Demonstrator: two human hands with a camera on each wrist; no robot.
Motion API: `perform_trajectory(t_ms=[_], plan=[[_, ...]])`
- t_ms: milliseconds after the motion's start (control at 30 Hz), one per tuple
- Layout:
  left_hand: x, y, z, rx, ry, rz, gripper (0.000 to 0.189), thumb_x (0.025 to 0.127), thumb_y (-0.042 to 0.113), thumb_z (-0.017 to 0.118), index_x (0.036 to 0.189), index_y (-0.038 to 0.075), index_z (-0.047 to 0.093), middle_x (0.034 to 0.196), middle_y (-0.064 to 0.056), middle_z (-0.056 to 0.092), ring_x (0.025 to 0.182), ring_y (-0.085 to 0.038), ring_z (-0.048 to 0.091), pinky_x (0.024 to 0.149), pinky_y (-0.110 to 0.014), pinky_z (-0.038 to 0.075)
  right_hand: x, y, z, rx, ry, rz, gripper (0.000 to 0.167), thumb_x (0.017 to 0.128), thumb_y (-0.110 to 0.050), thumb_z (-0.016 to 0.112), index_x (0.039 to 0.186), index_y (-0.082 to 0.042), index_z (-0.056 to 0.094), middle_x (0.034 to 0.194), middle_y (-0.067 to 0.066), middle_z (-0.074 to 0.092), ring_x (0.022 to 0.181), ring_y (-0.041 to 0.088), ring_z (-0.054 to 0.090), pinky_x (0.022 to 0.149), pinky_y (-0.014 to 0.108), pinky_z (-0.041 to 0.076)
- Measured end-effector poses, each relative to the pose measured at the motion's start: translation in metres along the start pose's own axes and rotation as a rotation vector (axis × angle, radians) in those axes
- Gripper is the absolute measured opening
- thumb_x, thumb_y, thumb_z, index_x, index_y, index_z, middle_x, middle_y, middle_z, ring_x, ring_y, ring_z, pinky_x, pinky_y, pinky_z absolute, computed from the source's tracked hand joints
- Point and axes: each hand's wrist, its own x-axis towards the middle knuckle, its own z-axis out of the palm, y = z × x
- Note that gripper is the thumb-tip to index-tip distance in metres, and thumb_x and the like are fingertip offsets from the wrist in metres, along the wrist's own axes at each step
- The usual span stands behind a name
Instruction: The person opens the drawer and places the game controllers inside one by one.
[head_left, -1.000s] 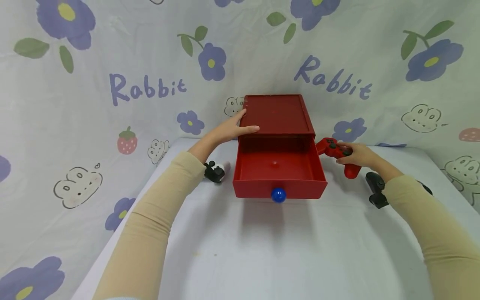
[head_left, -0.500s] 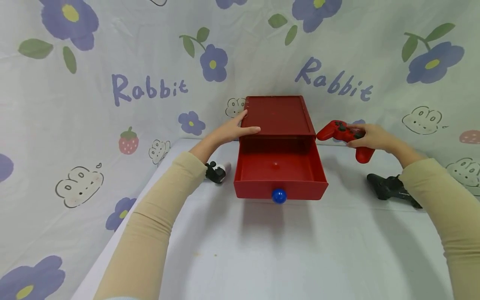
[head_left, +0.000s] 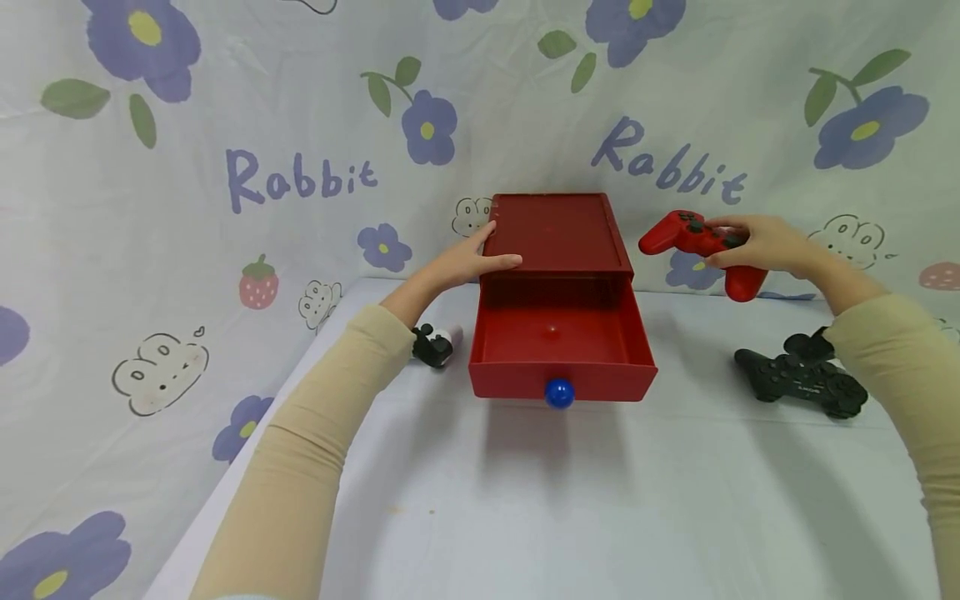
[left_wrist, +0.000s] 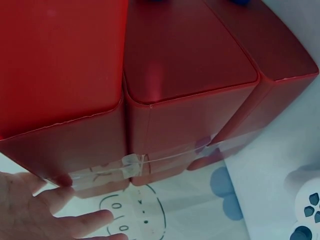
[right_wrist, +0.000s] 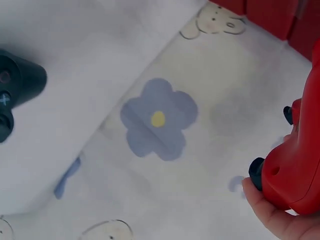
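Note:
My right hand [head_left: 768, 244] grips a red game controller [head_left: 675, 232] by its right part and holds it up in the air, right of the red drawer cabinet [head_left: 555, 233]. In the right wrist view the controller [right_wrist: 297, 167] fills the right edge, fingers showing beneath it. At the cabinet's top left edge rests my left hand [head_left: 459, 262], fingers and thumb spread. The top drawer [head_left: 562, 382] is pulled out, with nothing lying in it; its knob [head_left: 559, 393] is blue. In the left wrist view the left hand [left_wrist: 47, 215] lies beside the cabinet's side, fingers straight.
On the white table [head_left: 585, 508] right of the cabinet lies a black game controller [head_left: 802, 383], another dark controller part [head_left: 810, 346] behind it. Left of the cabinet is a black-and-white controller [head_left: 432, 346]. A flowered cloth [head_left: 300, 100] hangs behind.
The right hand has raised the red controller off the table, moving it up and slightly right. More of the black controller now shows. The left hand stays on the cabinet.

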Motion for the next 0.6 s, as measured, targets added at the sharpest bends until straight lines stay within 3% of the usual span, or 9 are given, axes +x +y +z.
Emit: perform_trajectory(t_ms=[367, 600], plan=[[0.001, -0.001, 0.0, -0.016, -0.006, 0.012, 0.091, 0.082, 0.052, 0.057, 0.149, 0.022, 0.002, 0.152, -0.005, 0.015, 0.136, -0.024, 0.022, 0.106, -0.046, 0.027, -0.004, -0.039, -0.015, -0.007, 0.004, -0.045, 0.071, 0.085, -0.033, 0.061, 0.143, -0.008, 0.029, 0.125, 0.031, 0.045, 0.105, 0.043, 0.048, 0.077, 0.053, 0.047], [0.001, -0.001, 0.0, -0.037, -0.012, 0.026, 0.091, 0.082, 0.051, 0.058, 0.149, 0.022, 0.003, 0.15, -0.006, 0.021, 0.132, -0.024, 0.028, 0.104, -0.045, 0.031, -0.008, -0.072, -0.013, 0.008, -0.014, -0.066, 0.072, 0.084, -0.035, 0.063, 0.144, -0.013, 0.03, 0.124, 0.026, 0.048, 0.104, 0.038, 0.05, 0.077, 0.049, 0.049]])
